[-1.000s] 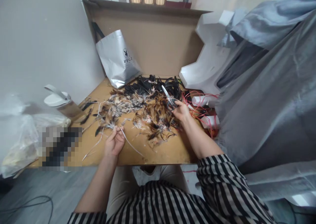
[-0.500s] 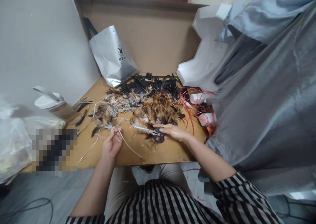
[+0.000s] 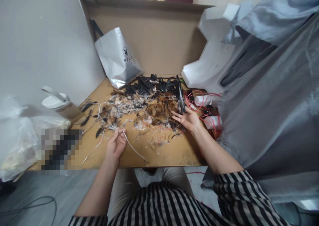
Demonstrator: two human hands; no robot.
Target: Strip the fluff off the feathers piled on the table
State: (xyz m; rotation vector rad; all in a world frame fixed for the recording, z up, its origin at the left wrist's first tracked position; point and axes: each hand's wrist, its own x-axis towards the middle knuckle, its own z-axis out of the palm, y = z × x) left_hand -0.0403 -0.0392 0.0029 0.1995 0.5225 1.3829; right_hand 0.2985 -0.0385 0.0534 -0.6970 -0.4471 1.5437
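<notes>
My left hand (image 3: 116, 143) pinches a white string (image 3: 134, 149) at the base of a small bunch of brown and black feathers (image 3: 109, 120). The string's loose end trails right over the table. My right hand (image 3: 189, 120) is open, fingers spread, at the right end of the brown feather pile (image 3: 160, 110). Black-handled scissors (image 3: 181, 101) lie just beyond its fingertips on the feathers, blades pointing away from me. Black feathers (image 3: 147, 83) lie behind, and pale fluffy ones (image 3: 124, 105) to the left.
A silver bag (image 3: 114, 56) leans at the back left. A lidded container (image 3: 62, 103) and plastic bags (image 3: 20, 136) are at the left. Red strings (image 3: 196, 100) tangle at the right beside white foam pieces (image 3: 213, 122). Grey cloth (image 3: 269, 103) hangs along the right side.
My right hand has moved right and away from me and let go of the scissors, which now lie on the feathers. My left hand keeps its pinch.
</notes>
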